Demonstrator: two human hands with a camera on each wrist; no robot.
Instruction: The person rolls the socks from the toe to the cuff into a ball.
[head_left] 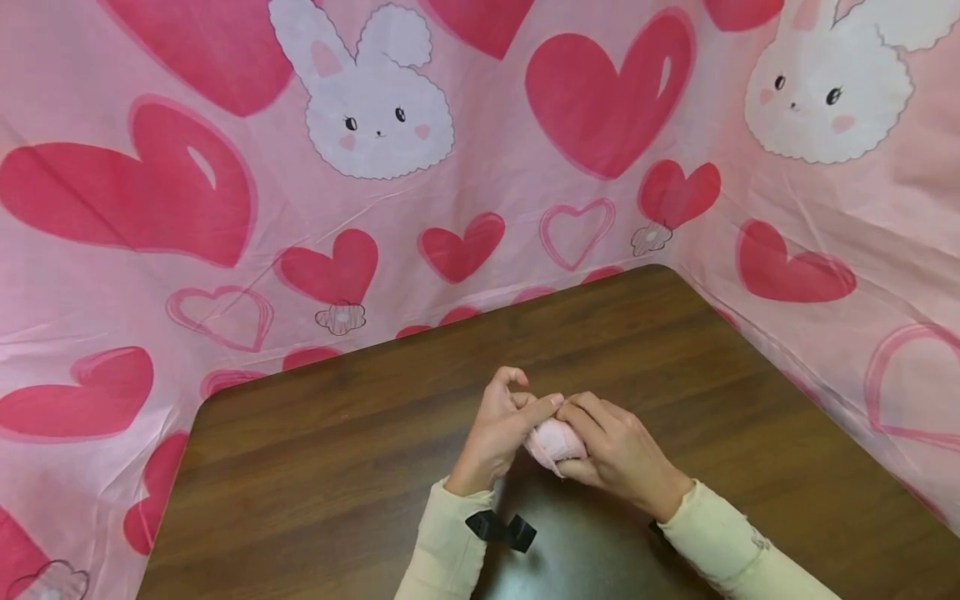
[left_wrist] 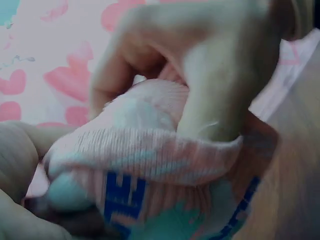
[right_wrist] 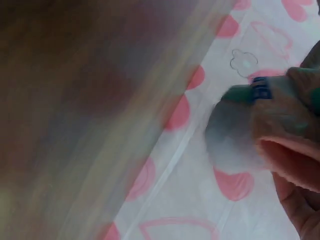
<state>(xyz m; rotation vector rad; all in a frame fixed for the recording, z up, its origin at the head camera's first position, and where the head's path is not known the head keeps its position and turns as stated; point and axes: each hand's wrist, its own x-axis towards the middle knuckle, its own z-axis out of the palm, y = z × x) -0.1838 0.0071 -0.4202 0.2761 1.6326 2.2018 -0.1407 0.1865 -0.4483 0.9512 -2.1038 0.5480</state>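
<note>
A small bundled sock [head_left: 555, 442], pale pink and white, sits between both hands above the table. In the left wrist view its ribbed cuff [left_wrist: 125, 142] shows, with blue lettering and green patches below. My right hand [head_left: 622, 446] grips the bundle from the right; one digit goes inside the cuff in the left wrist view. With its thumb at the top of the bundle, my left hand [head_left: 495, 429] holds the other side, one finger raised and bent. The right wrist view shows the cuff's pink opening [right_wrist: 295, 160] at the right edge, most of the hand cut off.
The hands are over a dark brown wooden table [head_left: 337, 467]. Pink cloth [head_left: 495, 150] printed with hearts and rabbits hangs behind it and along the right side. A black wrist device [head_left: 502, 531] sticks out by the left sleeve [head_left: 446, 542].
</note>
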